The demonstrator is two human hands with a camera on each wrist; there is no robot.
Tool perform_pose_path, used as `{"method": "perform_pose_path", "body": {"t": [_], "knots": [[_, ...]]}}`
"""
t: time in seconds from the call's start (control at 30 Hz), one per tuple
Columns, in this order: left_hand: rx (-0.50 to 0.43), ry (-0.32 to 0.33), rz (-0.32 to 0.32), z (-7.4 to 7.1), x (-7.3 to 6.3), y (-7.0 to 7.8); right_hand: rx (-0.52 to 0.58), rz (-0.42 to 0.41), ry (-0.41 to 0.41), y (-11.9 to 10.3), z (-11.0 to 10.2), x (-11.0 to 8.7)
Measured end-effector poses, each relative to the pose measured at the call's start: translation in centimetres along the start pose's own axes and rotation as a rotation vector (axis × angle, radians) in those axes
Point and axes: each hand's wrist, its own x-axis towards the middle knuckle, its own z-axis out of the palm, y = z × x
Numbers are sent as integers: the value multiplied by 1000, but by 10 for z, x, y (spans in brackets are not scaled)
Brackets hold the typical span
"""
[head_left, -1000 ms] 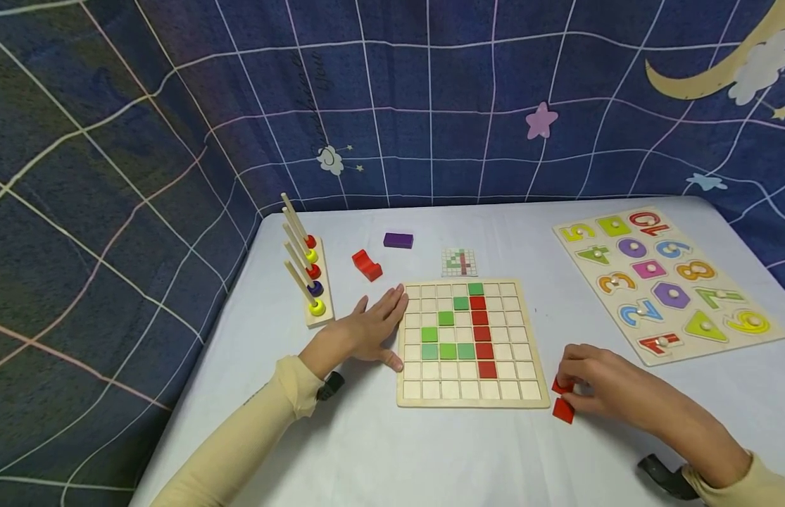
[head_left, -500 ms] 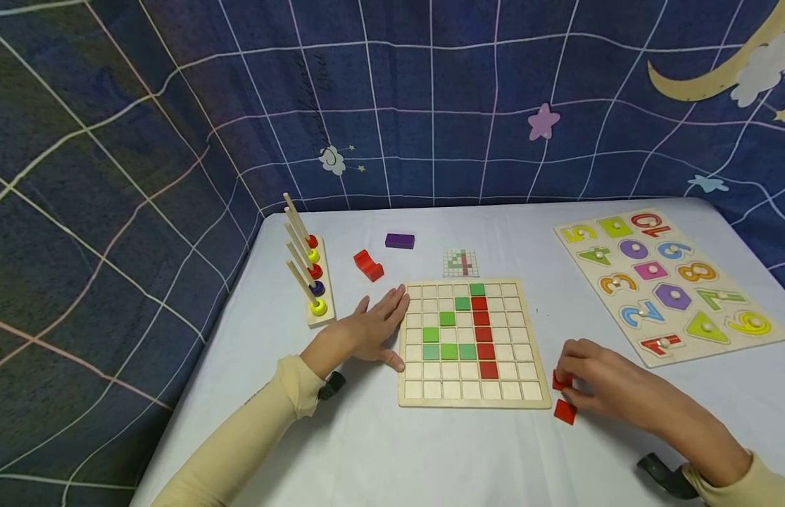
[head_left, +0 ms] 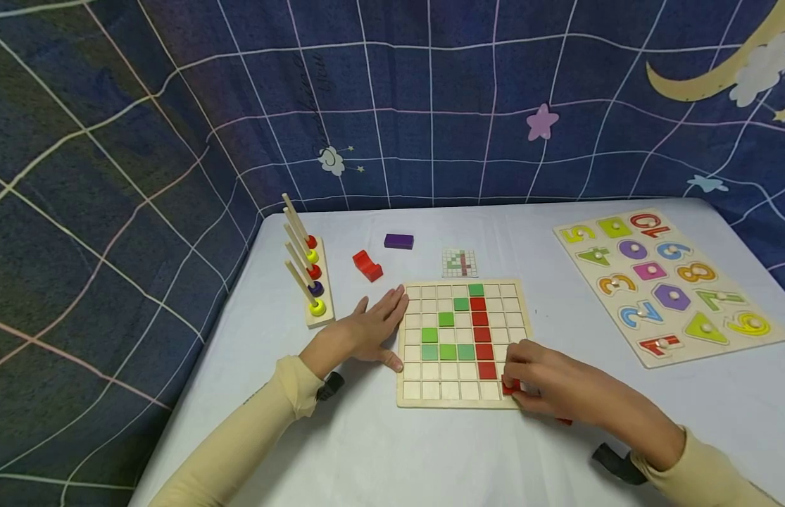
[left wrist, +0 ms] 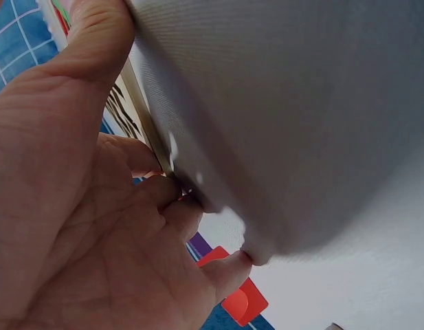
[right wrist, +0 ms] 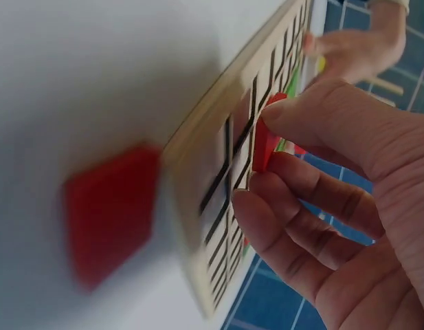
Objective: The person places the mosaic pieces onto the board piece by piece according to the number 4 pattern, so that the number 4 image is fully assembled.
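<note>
My right hand [head_left: 547, 377] pinches a red square tile [right wrist: 266, 134] between thumb and fingers, over the near right part of the wooden grid board [head_left: 430, 401]. Another red tile [right wrist: 112, 213] lies on the cloth beside the board's right edge, mostly hidden by the hand in the head view. On the board, green tiles [head_left: 448, 351] form a stepped outline, and a column of red tiles [head_left: 481, 319] runs down beside them. My left hand [head_left: 369, 331] rests with fingers spread along the board's left edge, thumb at its lower left side.
Behind the board lies a small pattern card [head_left: 459, 263]. A purple block [head_left: 398, 241] and a red curved block [head_left: 367, 265] are farther left, near a peg stand [head_left: 329, 310] with coloured beads. A number puzzle board [head_left: 645, 355] lies at the right.
My right hand has picked up one red tile from the cloth and carried it left over the board. The left hand stays in place.
</note>
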Motion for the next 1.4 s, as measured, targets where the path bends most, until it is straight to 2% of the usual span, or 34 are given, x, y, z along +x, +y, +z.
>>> {"method": "perform_pose_path", "body": {"t": [0.13, 0.3, 0.5, 0.7, 0.9, 1.0, 1.1, 1.23, 1.4], "knots": [[2, 5, 1, 1, 1, -1, -30, -64, 18, -4, 8, 14], [10, 3, 3, 1, 1, 0, -11, -79, 40, -8, 15, 20], [8, -4, 0, -1, 0, 1, 4, -84, 86, -11, 19, 18], [7, -4, 2, -1, 0, 1, 12, -46, 44, -15, 17, 19], [8, -5, 4, -1, 0, 1, -1, -48, 28, -15, 15, 18], [11, -6, 6, -1, 0, 0, -13, -49, 13, -14, 12, 13], [14, -7, 8, 0, 0, 0, -31, -49, 36, -10, 7, 4], [15, -4, 3, 0, 0, 0, -54, -5, 52, -4, 0, -12], [18, -7, 2, 0, 0, -1, -24, 163, -106, 3, -12, -37]]}}
